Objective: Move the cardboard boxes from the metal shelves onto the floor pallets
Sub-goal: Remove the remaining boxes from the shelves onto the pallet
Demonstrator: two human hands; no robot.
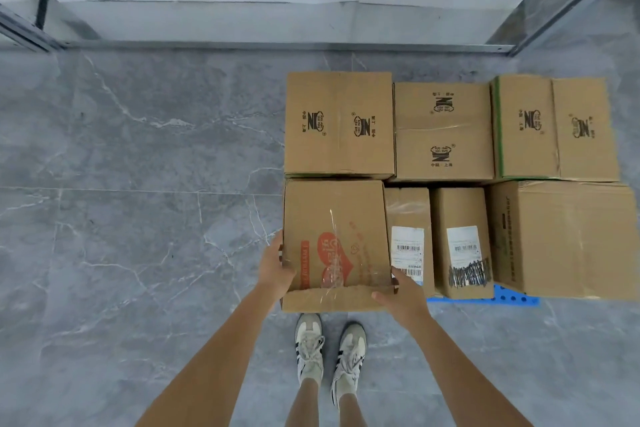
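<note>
The left hand (275, 269) and right hand (403, 295), fingers curled round its sides, grip the brown red-printed cardboard box (334, 243) at the blue plastic pallet (512, 298)'s 9 o'clock end, where the narrow white-labelled carton (408, 215) at 3 o'clock could pinch fingers.

Open grey floor (138, 218) lies left; stacked cardboard boxes (443, 132) block the right.

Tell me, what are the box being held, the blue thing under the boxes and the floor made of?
Held box: brown cardboard, dull finish, with shiny clear tape glinting across its top. Blue pallet: probably moulded plastic, bright even colour with round holes. Floor: grey tiles with white veins and thin joints; marble or printed ceramic, cannot tell.
</note>
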